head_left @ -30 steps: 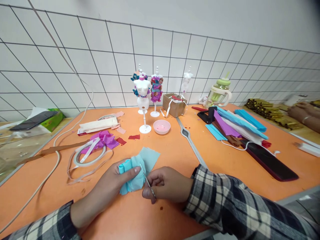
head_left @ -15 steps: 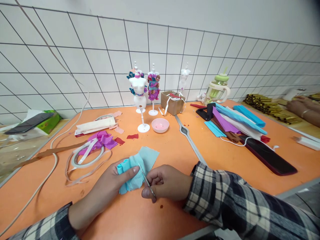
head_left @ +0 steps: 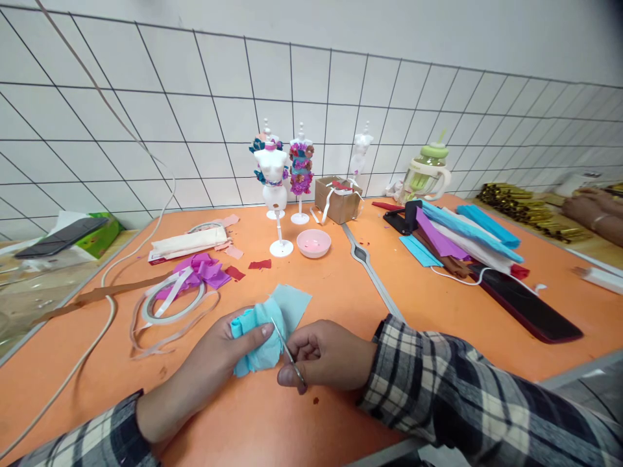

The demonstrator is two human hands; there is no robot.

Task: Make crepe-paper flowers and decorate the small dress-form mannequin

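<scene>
My left hand (head_left: 226,347) is closed on a folded bundle of light blue crepe paper (head_left: 260,353), its thumb pressing on the top layer. In my right hand (head_left: 324,357) is a small pair of scissors (head_left: 289,353), the thumb at its handle. The blades lie at the right edge of the blue bundle; whether they are between the layers I cannot tell. Behind the bundle, a flat pale grey-blue sheet (head_left: 293,305) rests on the orange table (head_left: 233,415). Part of the scissors' handle is hidden by the fingers.
White mini dress forms (head_left: 273,162) stand behind a pink bowl (head_left: 314,244) and a cardboard box (head_left: 339,202). Purple paper (head_left: 199,271) and a tape roll (head_left: 172,318) lie left. A phone (head_left: 528,303), crepe paper (head_left: 470,227) and a bottle (head_left: 426,172) sit right. Another person's hand (head_left: 591,207) is far right.
The whole view has shifted very slightly. Both hands, the blue crepe paper and the scissors keep nearly the same pose.
</scene>
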